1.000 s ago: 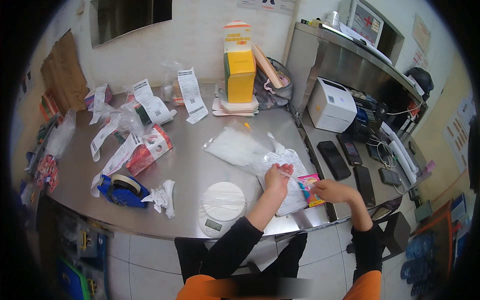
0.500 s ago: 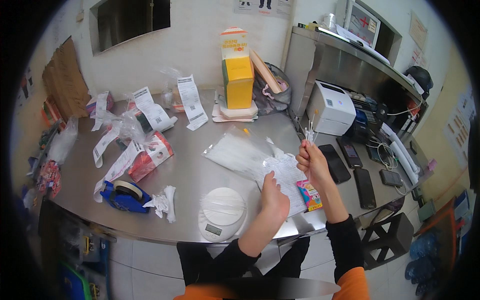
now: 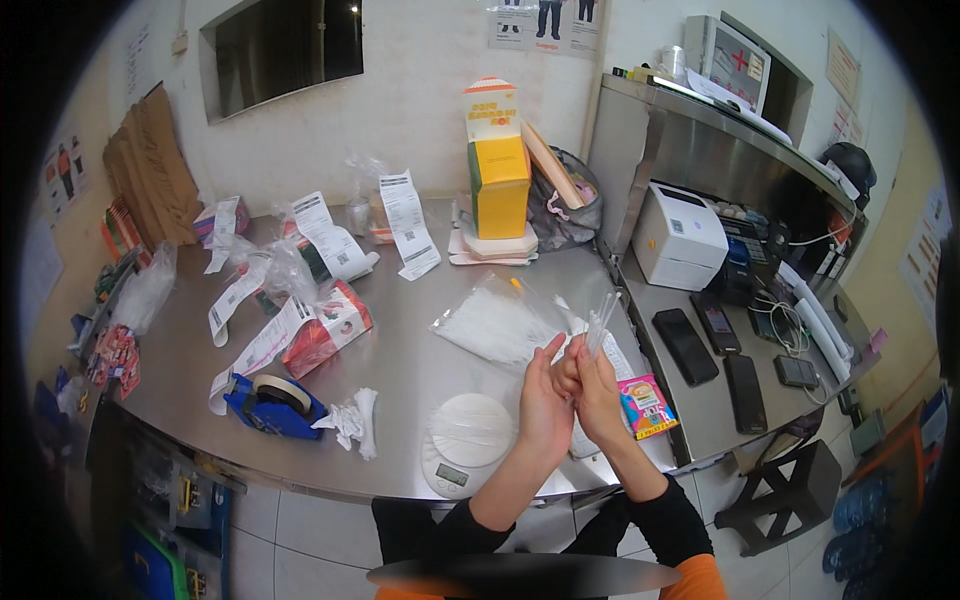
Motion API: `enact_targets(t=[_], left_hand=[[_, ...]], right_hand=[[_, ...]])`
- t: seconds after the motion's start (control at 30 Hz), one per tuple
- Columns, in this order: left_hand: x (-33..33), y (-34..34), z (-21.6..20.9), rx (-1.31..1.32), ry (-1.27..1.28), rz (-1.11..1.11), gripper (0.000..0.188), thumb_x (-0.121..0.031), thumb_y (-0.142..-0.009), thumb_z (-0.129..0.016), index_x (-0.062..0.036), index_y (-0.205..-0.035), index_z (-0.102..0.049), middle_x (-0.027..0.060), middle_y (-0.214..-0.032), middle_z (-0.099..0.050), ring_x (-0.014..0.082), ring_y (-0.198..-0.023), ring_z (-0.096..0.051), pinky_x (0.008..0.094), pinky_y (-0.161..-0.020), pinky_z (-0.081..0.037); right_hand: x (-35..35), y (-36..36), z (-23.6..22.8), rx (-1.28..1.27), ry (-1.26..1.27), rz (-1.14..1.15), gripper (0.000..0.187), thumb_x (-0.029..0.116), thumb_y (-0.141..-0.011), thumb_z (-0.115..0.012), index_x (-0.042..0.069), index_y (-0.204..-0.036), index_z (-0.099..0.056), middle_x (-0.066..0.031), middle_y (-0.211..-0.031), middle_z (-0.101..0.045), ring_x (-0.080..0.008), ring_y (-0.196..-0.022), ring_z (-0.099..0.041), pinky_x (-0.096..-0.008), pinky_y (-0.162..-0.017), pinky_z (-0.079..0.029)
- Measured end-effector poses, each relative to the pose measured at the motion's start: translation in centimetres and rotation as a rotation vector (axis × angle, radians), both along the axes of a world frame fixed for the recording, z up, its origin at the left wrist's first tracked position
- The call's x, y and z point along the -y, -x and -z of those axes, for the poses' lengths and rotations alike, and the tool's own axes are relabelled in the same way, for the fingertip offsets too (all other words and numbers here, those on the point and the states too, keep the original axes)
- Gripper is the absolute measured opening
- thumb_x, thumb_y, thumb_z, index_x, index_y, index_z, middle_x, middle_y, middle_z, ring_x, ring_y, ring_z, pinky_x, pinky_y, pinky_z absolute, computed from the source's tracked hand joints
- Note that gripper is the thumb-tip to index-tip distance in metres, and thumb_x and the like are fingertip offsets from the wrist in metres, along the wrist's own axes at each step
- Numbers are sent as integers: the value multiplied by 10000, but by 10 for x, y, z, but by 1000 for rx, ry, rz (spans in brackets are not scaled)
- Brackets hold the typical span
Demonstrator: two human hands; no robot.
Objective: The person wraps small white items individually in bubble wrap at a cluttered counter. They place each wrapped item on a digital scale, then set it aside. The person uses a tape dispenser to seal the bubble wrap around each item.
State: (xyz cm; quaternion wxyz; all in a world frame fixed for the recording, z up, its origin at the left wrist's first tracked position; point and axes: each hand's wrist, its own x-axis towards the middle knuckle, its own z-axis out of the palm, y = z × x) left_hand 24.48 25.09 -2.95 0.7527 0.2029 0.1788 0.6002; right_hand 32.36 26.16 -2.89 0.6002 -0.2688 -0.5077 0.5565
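My right hand (image 3: 598, 400) is closed around a bundle of thin, translucent white sticks (image 3: 601, 322), whose ends point up and away from me. Close against it is my left hand (image 3: 546, 408), its visible fingers stretched out at the lower part of the bundle; some of its fingers are hidden. Beyond both hands lies a clear plastic bag (image 3: 490, 318) filled with similar thin white pieces. Under the hands is a sheet of white paper (image 3: 632, 352). A small pink, yellow and blue packet (image 3: 648, 406) rests at its right. Left of my wrists stands a white digital scale (image 3: 468, 436) with a clear wrapper on its plate.
On the left are a blue tape dispenser (image 3: 272, 408), crumpled white paper (image 3: 352, 424) and wrapped red parcels (image 3: 328, 328) with long labels. A yellow carton (image 3: 500, 185) stands at the back. Several phones (image 3: 686, 346) and a white label printer (image 3: 682, 236) occupy the right side.
My right hand has come down and left with the bundle, and my left hand has moved up against it. The view has shifted slightly, so the table appears lower and further right.
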Motion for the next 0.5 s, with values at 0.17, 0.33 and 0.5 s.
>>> enact_targets(t=[0.17, 0.33, 0.5], left_hand=[[-8, 40, -25, -288, -426, -293, 594, -421, -934, -390, -88, -1412, -273, 142, -1361, -409, 241, -1310, -323, 402, -1060, -232], [-7, 57, -40, -569, -776, 174, 429, -334, -975, -345, -69, -1293, -459, 133, -1043, -605, 224, -1014, -562, 348, -959, -365], [53, 45, -7, -684, -642, 84, 345, -189, -959, -398, 23, -1215, -488, 134, -922, -617, 246, -938, -584, 353, -911, -409]], right_hand=[[18, -16, -5, 175, 214, -324, 169, 245, -981, -417, 84, -978, -467, 54, -642, -336, -48, -497, -299, -208, -435, -254], [39, -20, 7, 429, 292, -488, 291, 217, -962, -449, 53, -1201, -478, 52, -620, -395, -37, -512, -364, -192, -444, -277], [61, -44, 13, 781, 231, -590, 297, 214, -973, -403, 56, -1202, -508, 31, -632, -434, -60, -535, -415, -207, -486, -336]])
